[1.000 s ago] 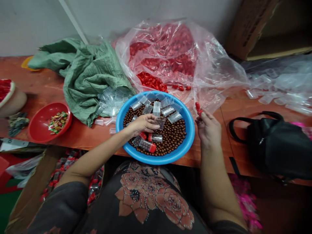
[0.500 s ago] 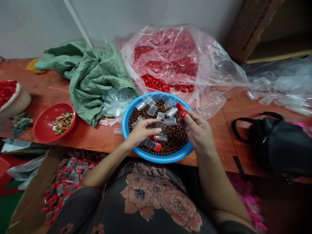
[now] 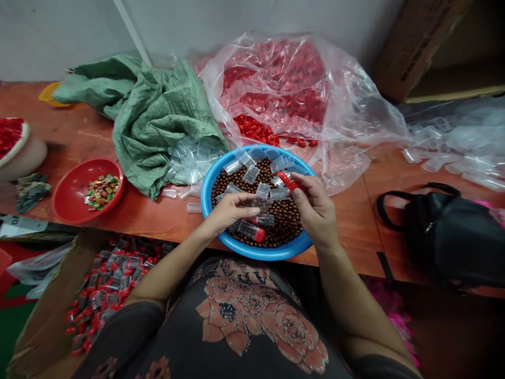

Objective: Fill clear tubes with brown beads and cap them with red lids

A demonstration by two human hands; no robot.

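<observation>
A blue basin [image 3: 272,254] holds small brown balls [image 3: 290,221], loose clear plastic tubes [image 3: 251,174] and a few filled tubes with red caps [image 3: 251,231]. Over the middle of the basin, my left hand [image 3: 232,210] pinches a clear tube [image 3: 261,204] with brown balls in it. My right hand [image 3: 317,210], above the basin's right side, grips a red cap [image 3: 286,180] between thumb and fingers. Cap and tube are apart. The tube's near end is partly hidden by my left fingers.
A clear bag of red caps [image 3: 272,89] lies behind the basin, beside a green sack [image 3: 158,121] with clear tubes at its mouth. Left stands a red bowl [image 3: 63,202] of wrapped sweets; right, a black bag [image 3: 453,237]. Below left, a carton [image 3: 43,310] contains filled tubes.
My right hand has tilted the red cap from upright to slanting and brought it slightly left. My left hand stays over the basin with the tube. The view has shifted slightly.
</observation>
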